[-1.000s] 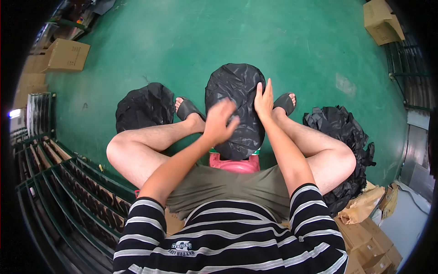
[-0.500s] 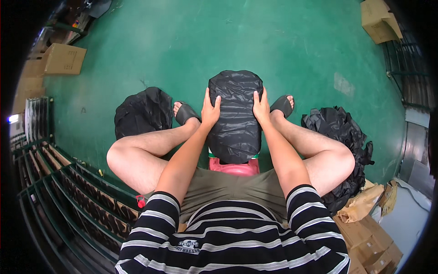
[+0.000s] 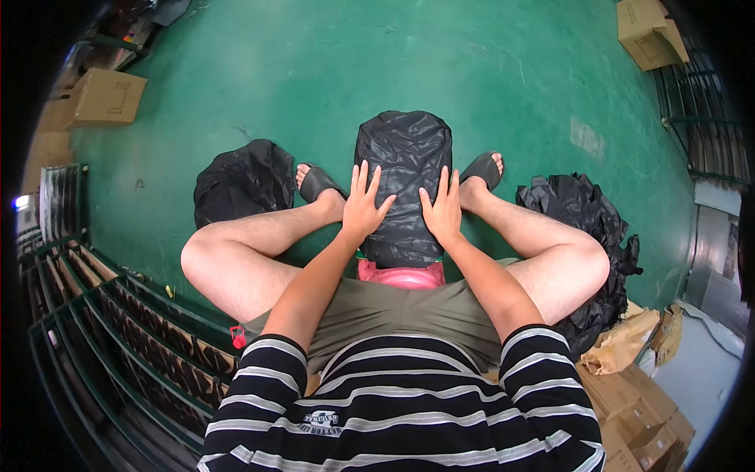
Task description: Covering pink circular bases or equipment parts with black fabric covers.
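Black bundle point(image 3: 405, 177) under both hands point(image 3: 362, 212)

Left grip point(image 3: 362, 211), right grip point(image 3: 445, 212): both splayed

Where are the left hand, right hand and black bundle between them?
Left hand point(image 3: 362, 211): head view, back of hand.
Right hand point(image 3: 444, 214): head view, back of hand.
Black bundle point(image 3: 406, 179): head view, wrinkled middle.

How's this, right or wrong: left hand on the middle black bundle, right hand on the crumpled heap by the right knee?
Wrong for the right hand: the head view shows it on the middle black bundle, not the crumpled heap. The left hand is as you said.
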A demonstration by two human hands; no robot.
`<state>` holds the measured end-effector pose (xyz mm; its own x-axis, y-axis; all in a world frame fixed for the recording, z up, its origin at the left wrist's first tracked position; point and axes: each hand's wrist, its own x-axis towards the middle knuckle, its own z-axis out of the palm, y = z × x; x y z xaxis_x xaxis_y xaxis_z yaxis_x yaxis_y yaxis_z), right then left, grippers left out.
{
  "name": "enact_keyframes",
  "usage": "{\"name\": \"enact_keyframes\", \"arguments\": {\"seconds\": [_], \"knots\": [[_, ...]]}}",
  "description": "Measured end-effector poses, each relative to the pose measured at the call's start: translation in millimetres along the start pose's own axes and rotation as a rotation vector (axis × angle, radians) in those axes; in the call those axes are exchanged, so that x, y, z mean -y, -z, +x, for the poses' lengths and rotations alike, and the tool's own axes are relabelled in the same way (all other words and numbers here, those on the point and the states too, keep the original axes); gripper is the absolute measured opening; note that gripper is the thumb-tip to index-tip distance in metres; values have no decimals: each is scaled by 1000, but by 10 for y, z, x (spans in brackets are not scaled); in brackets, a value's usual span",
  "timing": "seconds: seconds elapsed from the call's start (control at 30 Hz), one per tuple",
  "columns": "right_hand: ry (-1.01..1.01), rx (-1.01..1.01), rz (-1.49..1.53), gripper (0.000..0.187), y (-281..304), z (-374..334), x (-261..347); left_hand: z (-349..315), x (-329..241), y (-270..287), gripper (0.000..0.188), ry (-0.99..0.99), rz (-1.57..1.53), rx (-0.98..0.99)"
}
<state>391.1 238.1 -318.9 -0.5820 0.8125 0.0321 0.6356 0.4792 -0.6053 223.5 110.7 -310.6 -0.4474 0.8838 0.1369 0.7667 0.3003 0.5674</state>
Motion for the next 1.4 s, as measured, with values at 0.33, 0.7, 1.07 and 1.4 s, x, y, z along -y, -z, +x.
{"name": "enact_keyframes", "arguments": {"seconds": [0.33, 0.7, 1.07, 1.4], "knots": [[56, -2, -21, 76, -66, 97, 24, 1, 1, -41, 88, 359, -159, 2], [-145, 418, -45, 133, 306, -144, 68, -257, -86, 196, 125, 335, 45, 301], [-68, 436, 60, 143, 227, -137, -165, -156, 35, 326, 139, 279, -104, 379], [-1, 485, 141, 136, 322, -83, -255, -269, -15, 266, 107, -17, 248, 144]]}}
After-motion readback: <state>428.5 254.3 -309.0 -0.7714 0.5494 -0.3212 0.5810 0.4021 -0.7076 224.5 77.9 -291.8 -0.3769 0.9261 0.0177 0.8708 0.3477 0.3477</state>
